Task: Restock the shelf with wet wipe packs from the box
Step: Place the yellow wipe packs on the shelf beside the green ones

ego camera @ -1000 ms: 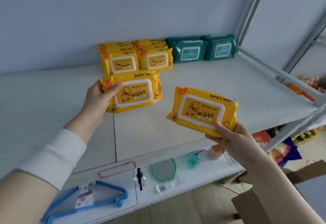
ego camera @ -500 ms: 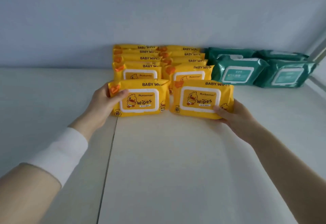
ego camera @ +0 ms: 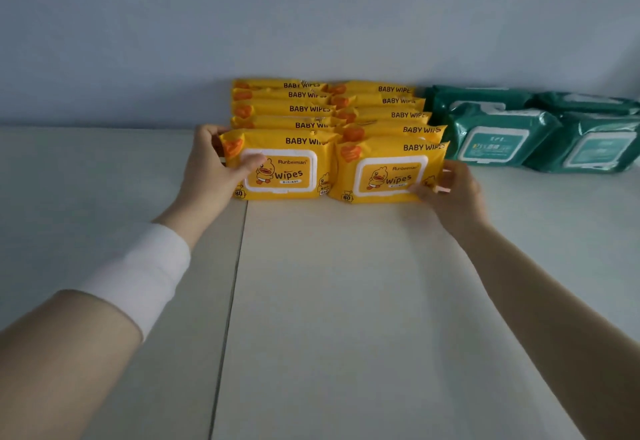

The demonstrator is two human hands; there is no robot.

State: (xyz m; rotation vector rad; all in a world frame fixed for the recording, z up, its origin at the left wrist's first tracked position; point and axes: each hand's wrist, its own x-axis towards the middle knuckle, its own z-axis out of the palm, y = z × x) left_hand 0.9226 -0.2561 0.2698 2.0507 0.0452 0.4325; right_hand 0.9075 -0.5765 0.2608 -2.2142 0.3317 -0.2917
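My left hand (ego camera: pixel 211 169) grips the left pack (ego camera: pixel 280 166), right hand (ego camera: pixel 450 190) the right pack (ego camera: pixel 384 175), seating both on the shelf (ego camera: pixel 346 301); next, I let go.

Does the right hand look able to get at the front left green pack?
Probably yes: the green pack lies just beyond the right hand with bare shelf before it, though the hand must first release the front right yellow pack it grips.
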